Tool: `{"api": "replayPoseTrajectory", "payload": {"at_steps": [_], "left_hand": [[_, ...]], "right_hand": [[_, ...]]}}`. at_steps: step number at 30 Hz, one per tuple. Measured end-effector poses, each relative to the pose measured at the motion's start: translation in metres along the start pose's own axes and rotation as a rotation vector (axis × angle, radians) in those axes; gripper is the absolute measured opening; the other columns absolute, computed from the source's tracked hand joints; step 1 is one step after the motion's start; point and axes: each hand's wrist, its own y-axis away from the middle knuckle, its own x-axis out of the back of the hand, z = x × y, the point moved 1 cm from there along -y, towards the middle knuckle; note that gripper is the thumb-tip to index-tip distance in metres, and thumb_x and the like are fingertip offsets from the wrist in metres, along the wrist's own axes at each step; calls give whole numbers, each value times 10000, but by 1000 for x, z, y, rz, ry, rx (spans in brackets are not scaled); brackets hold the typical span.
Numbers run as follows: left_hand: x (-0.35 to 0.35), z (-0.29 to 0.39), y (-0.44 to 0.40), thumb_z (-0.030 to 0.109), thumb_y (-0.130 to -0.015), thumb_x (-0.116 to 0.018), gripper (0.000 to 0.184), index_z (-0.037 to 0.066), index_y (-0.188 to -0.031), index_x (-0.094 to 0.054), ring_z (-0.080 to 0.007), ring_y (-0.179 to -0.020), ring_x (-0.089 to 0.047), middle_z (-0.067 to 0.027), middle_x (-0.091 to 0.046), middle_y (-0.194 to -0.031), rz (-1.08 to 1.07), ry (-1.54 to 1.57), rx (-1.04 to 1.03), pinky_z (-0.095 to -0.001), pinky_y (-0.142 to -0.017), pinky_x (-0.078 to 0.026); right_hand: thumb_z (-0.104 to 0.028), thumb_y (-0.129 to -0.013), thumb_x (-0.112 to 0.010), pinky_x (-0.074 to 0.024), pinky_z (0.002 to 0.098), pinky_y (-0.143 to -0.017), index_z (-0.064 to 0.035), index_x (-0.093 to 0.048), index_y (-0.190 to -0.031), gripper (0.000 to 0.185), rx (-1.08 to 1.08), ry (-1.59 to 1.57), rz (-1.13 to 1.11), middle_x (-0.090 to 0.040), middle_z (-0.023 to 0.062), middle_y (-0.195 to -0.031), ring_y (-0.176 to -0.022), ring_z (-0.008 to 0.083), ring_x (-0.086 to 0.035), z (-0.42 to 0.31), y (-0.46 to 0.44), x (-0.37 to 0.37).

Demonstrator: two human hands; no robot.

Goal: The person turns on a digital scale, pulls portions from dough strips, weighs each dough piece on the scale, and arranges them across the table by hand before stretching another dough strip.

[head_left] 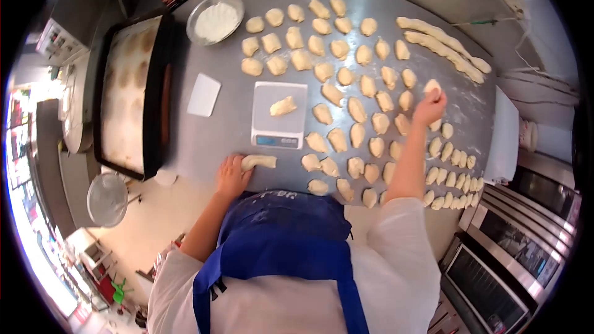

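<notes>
My left hand point(232, 175) rests at the table's near edge, its fingers closed round one end of a short dough strip point(260, 161). Just beyond it stands a digital kitchen scale point(262, 125) with a single dough piece point(284, 106) on its plate. My right hand point(430, 110) is stretched out to the right and pinches a small dough piece point(431, 86) at the fingertips. Rows of cut dough pieces point(357, 109) cover the middle of the table. Smaller dough pieces point(451, 179) sit in tight rows near my right forearm.
Two long dough ropes point(442, 49) lie at the back right of the metal table point(192, 130). A bowl of flour point(216, 21) and a white scraper point(204, 95) are on the left. Beyond them is a large dark-rimmed tray point(127, 96). Ovens point(516, 229) stand at the right.
</notes>
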Motion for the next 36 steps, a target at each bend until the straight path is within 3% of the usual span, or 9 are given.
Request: {"api": "replayPoseTrajectory", "payload": {"at_steps": [2,4,9,10,11,16,24,33,36], "left_hand": [[0,-8,3,321,-897,-677,418,38,-1188,-582,-381,-1021,-588,-175,-640,-1079,9,125,5,-501,-887,-464],[7,-14,-2,332,-910,-651,436,29,-1219,-594,-379,-1009,-616,-185,-662,-1081,-172,354,195,-484,-884,-480],[27,11,-23,348,-900,-651,510,21,-1290,-610,-195,-1047,-626,-112,-680,-1137,-629,861,313,-359,-924,-492],[31,20,-25,331,-883,-674,508,23,-1283,-616,-189,-1032,-627,-105,-680,-1122,-647,848,225,-351,-910,-498],[36,30,-27,314,-865,-698,508,25,-1276,-621,-182,-1017,-628,-98,-681,-1107,-660,836,136,-342,-896,-504],[54,27,-32,253,-824,-744,470,26,-1222,-640,-142,-855,-640,-67,-687,-1003,-669,694,85,-299,-782,-528],[35,9,-36,253,-807,-715,371,40,-1109,-694,-109,-726,-638,-35,-694,-907,-876,804,102,-282,-692,-527],[26,45,-74,307,-790,-713,295,28,-883,-742,-235,-742,-704,-123,-737,-840,-1037,250,-57,-380,-729,-552],[37,48,-61,316,-835,-657,270,70,-884,-757,-317,-824,-724,-153,-750,-888,-672,-62,-255,-435,-768,-560]], "right_hand": [[-264,-974,-632,-500,398,-865,-21,-677,-1116,285,479,445,-84,-703,172,-990,-938,325,-654,64,-22,-15],[-204,-927,-651,-496,424,-891,-15,-664,-1095,253,550,216,-186,-696,182,-1048,-973,334,-652,6,3,-10],[-196,-796,-766,-495,401,-946,-68,-624,-1236,480,129,-573,-1237,-651,144,-1200,-1093,285,-628,-119,225,43],[-215,-717,-816,-459,450,-1020,-79,-593,-1287,628,532,-413,-1497,-606,162,-1289,-1184,343,-588,-162,251,67],[-198,-708,-808,-417,487,-1067,-89,-596,-1293,632,874,-417,-1464,-609,164,-1291,-1224,371,-552,-184,274,86],[-215,-823,-730,-536,444,-855,-103,-599,-1281,489,509,-247,-1512,-653,154,-1228,-1017,351,-666,-147,353,83],[-204,-847,-683,-565,448,-730,-99,-661,-1059,238,857,30,-1433,-696,137,-934,-877,340,-703,-178,350,108],[-171,-857,-604,-574,439,-629,-38,-652,-932,160,1192,340,-1591,-709,162,-877,-781,318,-723,-204,341,83],[-177,-865,-602,-570,456,-650,-27,-661,-912,168,1148,303,-1565,-704,179,-871,-796,333,-716,-208,333,83]]}}
